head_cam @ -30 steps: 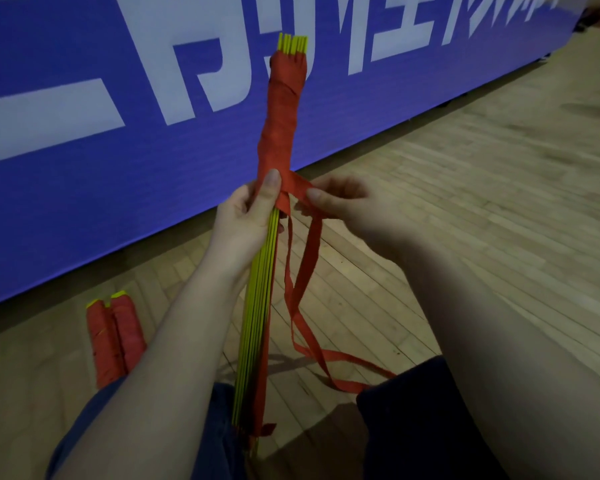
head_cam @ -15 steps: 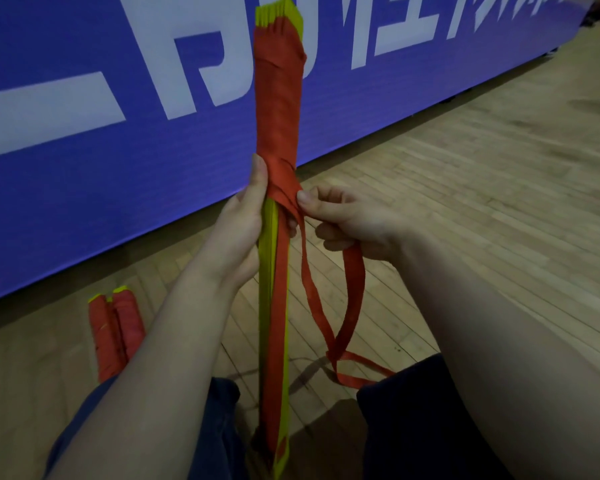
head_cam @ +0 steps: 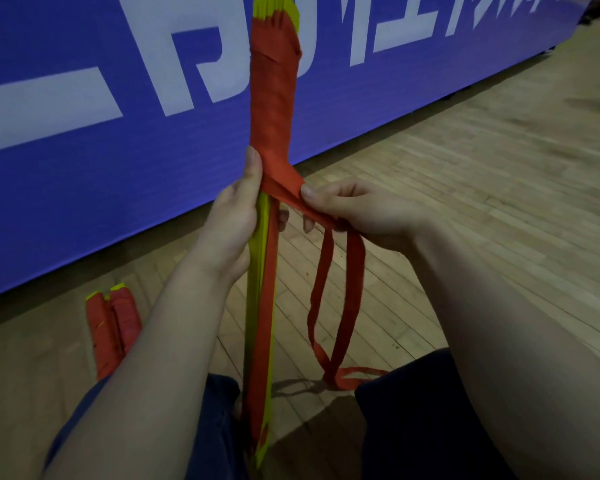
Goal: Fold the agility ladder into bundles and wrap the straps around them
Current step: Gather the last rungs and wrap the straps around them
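- Left hand (head_cam: 236, 223): closed around the ladder bundle (head_cam: 274, 98) at mid-length. Thumb lies straight up the bundle's left side, its tip at the lower edge of the wrapped section. The fingers curl round the back, with fingertips (head_cam: 284, 216) showing on the right side.
- Right hand (head_cam: 357, 213): pinches the strap (head_cam: 284, 185) between thumb and forefinger, just to the right of the bundle. The other fingers are curled beneath, and the strap passes under the palm.
- Ladder bundle: held roughly upright in front of the person, lower end down between the legs, close to the floor (head_cam: 482, 174). Upper half is covered by close turns of red strap, and yellow rung tips (head_cam: 272, 3) project above the wrap. Lower half shows bare yellow rungs with one red band running lengthwise over them.
- Strap: leaves the lowest turn at the left thumb and runs diagonally down and right to the right hand, flat and taut. Below the right hand the slack loop (head_cam: 340, 299) hangs down, its bottom reaching the floor beside the right leg.
- Wrapped bundles (head_cam: 113, 327): two, fully covered in red with yellow tips, lying side by side and touching on the floor, left of the left forearm, near the foot of the banner (head_cam: 84, 188).
- Banner: blue with large white characters, standing along the far edge of the floor.
- Shorts (head_cam: 413, 427): dark, on both legs at the bottom of the view.
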The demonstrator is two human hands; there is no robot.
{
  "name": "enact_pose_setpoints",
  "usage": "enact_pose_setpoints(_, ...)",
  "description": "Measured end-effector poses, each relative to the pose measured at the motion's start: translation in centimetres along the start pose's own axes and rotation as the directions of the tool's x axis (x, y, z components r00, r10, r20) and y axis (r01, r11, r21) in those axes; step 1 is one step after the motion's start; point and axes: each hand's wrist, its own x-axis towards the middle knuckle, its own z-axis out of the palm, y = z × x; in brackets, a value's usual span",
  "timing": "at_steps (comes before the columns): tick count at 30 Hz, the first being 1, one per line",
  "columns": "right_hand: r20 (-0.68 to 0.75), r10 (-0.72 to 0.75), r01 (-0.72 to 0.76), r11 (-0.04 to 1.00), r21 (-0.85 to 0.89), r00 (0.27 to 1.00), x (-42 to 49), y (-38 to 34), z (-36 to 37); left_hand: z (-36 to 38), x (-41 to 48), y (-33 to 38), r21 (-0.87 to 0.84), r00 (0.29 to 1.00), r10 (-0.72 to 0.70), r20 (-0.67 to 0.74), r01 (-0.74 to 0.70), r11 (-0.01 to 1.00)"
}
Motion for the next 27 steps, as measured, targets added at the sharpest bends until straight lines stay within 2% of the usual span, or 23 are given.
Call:
enact_pose_setpoints(3,-0.046,-0.06,0.06,0.998,-0.005,0.997,0.1,0.6,-0.4,0.0,0.1,0.0,0.014,1.0,-0.011,0.016,0.01,1.0)
enact_pose_setpoints(6,-0.021,-0.039,0.042,0.98,0.193,0.999,0.2,0.9,-0.5,0.3,0.0,-0.1,-0.021,1.0,-0.01,0.029,0.011,1.0)
enact_pose_setpoints(7,-0.014,-0.021,0.023,0.978,0.208,1.0,0.1,0.8,-0.5,0.4,0.0,-0.1,-0.028,0.999,-0.01,0.031,0.01,1.0)
enact_pose_setpoints(12,-0.044,-0.018,0.025,0.986,0.165,0.999,0.2,0.5,-1.1,0.2,0.2,-0.4,-0.059,0.999,-0.032,0.037,0.034,0.998)
enact_pose_setpoints(15,-0.128,-0.043,0.056,0.993,0.1,0.991,0.2,0.3,-0.8,0.1,0.1,-0.5,-0.076,0.998,-0.022,0.065,0.027,0.997)
enact_pose_setpoints(18,-0.152,-0.056,0.064,0.996,0.054,0.987,0.3,0.3,-0.3,0.3,-0.2,-0.4,-0.102,0.995,-0.014,0.099,0.024,0.994)
enact_pose_setpoints(22,-0.202,-0.088,0.08,0.996,-0.048,0.975,0.6,0.8,-0.1,0.3,-0.1,-0.6,-0.165,0.996,-0.073,0.056,0.082,0.983)
enact_pose_setpoints(27,-0.221,-0.131,0.142,0.989,0.033,0.966,0.8,0.6,0.6,0.9,-0.3,-0.5,-0.182,0.999,-0.049,0.023,0.053,0.982)
